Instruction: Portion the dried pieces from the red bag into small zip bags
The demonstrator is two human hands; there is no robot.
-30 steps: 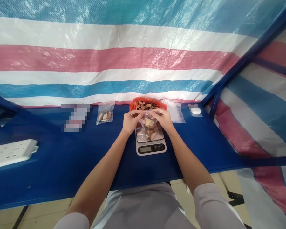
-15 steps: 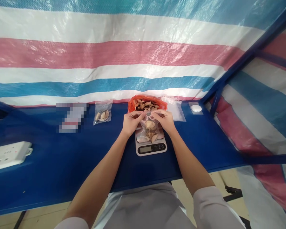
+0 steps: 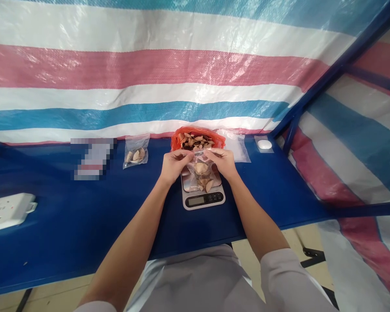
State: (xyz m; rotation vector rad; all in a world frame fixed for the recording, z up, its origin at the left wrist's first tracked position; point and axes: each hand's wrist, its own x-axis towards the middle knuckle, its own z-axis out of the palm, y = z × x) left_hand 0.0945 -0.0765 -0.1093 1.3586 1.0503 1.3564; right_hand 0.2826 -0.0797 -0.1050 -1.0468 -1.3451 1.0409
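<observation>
Between my two hands is a clear zip bag (image 3: 198, 174) with several dried, pale brown slices inside. My left hand (image 3: 176, 164) pinches the left end of its top edge between thumb and fingers. At the other end of that edge, my right hand (image 3: 222, 162) pinches the plastic the same way. Under and behind the bag is a white digital kitchen scale (image 3: 203, 200), its metal plate partly covered; whether the bag rests on the plate I cannot tell. Just beyond my hands, a red plastic bag (image 3: 174, 139) stands open, full of similar slices.
Left on the blue table (image 3: 123, 203) lies another zip bag with slices (image 3: 136, 154), beside a blurred-out item (image 3: 92, 158) and a white power strip (image 3: 9, 211). Flat clear bags (image 3: 241, 149) and a small bag with a white oval object (image 3: 264, 144) lie right. A striped tarp (image 3: 133, 69) hangs behind.
The view has shifted slightly, so everything sits a little further left. My hands keep their pinch on the zip bag's top edge and have moved slightly apart.
</observation>
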